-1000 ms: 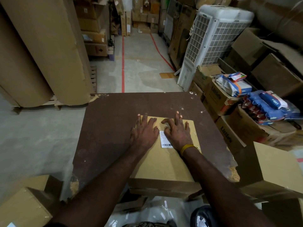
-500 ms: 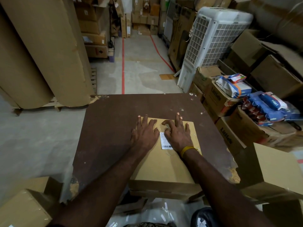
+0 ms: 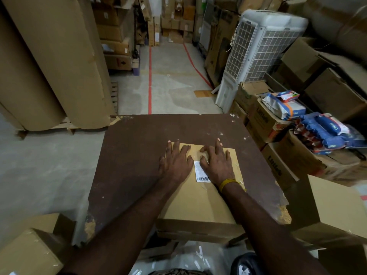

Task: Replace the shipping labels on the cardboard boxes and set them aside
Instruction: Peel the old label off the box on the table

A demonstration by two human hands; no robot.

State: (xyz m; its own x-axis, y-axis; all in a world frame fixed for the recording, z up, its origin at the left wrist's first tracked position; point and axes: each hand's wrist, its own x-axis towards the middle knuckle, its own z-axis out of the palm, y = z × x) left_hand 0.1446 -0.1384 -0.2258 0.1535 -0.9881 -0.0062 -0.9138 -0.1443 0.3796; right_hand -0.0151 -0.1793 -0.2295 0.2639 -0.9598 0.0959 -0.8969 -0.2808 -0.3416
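On box [image 3: 200,197], hands [image 3: 175,165] flat, label [image 3: 199,172] between

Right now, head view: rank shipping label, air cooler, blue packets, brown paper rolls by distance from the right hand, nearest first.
1. Shipping label: on the cardboard box, partly under the right hand.
2. Blue packets: on cartons to the right of the table.
3. Air cooler: beyond the table, right side.
4. Brown paper rolls: far left, across the table. Close to the cooler; order uncertain.

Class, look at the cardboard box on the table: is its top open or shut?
Shut. The box shows one flat, closed top, and a white label lies on it between both flat hands.
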